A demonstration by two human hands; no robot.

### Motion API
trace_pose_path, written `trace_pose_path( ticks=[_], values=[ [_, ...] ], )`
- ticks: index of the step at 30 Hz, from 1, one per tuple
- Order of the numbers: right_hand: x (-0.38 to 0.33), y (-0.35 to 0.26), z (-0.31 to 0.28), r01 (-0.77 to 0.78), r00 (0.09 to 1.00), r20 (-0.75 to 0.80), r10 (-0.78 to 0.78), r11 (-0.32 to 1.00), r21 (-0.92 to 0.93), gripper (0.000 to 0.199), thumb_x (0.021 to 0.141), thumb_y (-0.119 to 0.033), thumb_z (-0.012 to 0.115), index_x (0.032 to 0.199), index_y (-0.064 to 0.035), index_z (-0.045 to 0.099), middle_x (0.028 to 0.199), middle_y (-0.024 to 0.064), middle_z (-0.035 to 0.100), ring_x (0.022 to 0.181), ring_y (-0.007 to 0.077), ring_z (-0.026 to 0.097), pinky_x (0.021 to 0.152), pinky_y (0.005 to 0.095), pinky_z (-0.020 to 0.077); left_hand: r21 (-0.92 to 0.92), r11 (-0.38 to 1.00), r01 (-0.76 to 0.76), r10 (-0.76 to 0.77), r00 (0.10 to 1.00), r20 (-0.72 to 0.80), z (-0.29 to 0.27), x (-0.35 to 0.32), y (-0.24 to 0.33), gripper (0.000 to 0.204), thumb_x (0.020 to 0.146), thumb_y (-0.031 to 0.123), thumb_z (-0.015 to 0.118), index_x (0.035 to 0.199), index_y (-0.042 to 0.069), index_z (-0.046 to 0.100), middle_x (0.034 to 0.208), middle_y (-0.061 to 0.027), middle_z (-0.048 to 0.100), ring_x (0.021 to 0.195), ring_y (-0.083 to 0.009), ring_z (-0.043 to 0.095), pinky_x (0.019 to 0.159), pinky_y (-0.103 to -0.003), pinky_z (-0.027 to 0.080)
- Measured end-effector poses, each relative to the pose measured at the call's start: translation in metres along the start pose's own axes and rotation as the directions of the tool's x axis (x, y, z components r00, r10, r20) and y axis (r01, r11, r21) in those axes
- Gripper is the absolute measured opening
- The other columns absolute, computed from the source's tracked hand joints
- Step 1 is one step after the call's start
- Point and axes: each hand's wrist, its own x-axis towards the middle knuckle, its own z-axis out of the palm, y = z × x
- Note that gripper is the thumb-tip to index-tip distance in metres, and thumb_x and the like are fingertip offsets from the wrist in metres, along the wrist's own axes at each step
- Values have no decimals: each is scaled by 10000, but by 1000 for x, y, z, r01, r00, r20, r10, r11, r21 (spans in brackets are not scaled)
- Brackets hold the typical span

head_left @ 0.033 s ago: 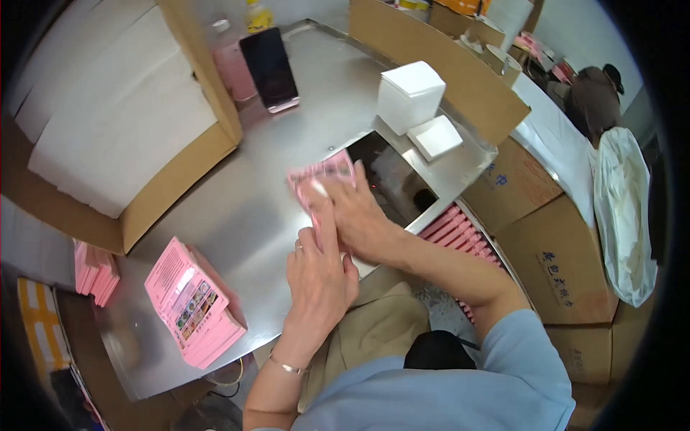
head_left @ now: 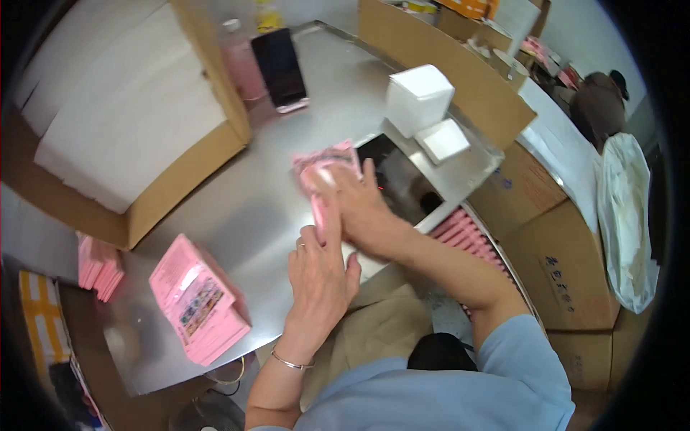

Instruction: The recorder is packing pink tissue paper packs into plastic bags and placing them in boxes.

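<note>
A pink printed packet point(head_left: 327, 156) lies at the middle of the metal worktop, partly hidden under my right hand point(head_left: 359, 212). The fingers of that hand grip across it, one finger sticking out to the side. A small white patch shows among the blurred fingers; what it is, I cannot make out. My left hand point(head_left: 316, 269), with a ring and a bracelet, reaches in from below. Its index finger stretches along the packet's lower edge and its thumb stands apart. To the left lies a stack of pink printed packets point(head_left: 198, 302), leaning over in a slant.
A dark recessed panel point(head_left: 399, 179) is set in the worktop beside two white stacks point(head_left: 420, 100). A phone point(head_left: 280, 72) leans upright at the back. On the left stands a cardboard box point(head_left: 183, 179) of white sheets. Pink packets point(head_left: 467, 233) fill a box at right, near cartons point(head_left: 560, 266).
The whole view has shifted slightly. My hands stay at the packet in nearly the same pose, with the right hand's outer finger a little further from the others.
</note>
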Motion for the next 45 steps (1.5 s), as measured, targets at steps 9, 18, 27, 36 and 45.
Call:
trace_pose_path(
  ticks=[9,18,27,36,45],
  values=[
    [-13,39,3,-142,990,1,143,988,53,406,846,-32,584,1246,-82,632,1160,169,610,1139,333,582,997,552,390,-363,915,-178,186,982,-12,-2,-17,-6,505,764,56,714,1257,61,604,1188,-157,553,1094,-352,498,894,-437,445],
    [15,44,31,-246,968,12,249,963,-106,186,867,-130,581,1031,-68,643,1078,194,643,1051,334,629,989,634,384,-99,974,-204,207,978,20,20,1,1,370,770,56,692,1135,60,631,1262,-100,584,1095,-330,525,926,-453,408],
    [-51,85,-1,-454,848,252,467,884,-110,194,893,-198,587,872,-22,665,791,215,649,774,436,638,696,523,511,-191,973,-127,100,984,-147,-47,-46,-32,332,787,-11,606,1110,56,639,1205,-162,604,1114,-369,558,929,-452,468],
    [-74,149,-28,-461,868,-402,292,776,-430,226,870,-212,657,745,-25,635,847,136,558,854,290,553,699,413,458,433,812,392,-388,916,-102,-115,-106,-170,268,864,57,582,1121,16,523,1068,-195,543,1070,-396,484,1047,-526,316],
    [-75,159,-42,-422,852,-450,268,860,-287,166,801,-52,643,952,14,657,924,153,587,917,323,570,786,438,481,-97,994,55,-62,995,-73,-25,-33,-70,114,884,22,587,992,9,552,963,-160,543,924,-327,532,818,-392,450]
  ],
)
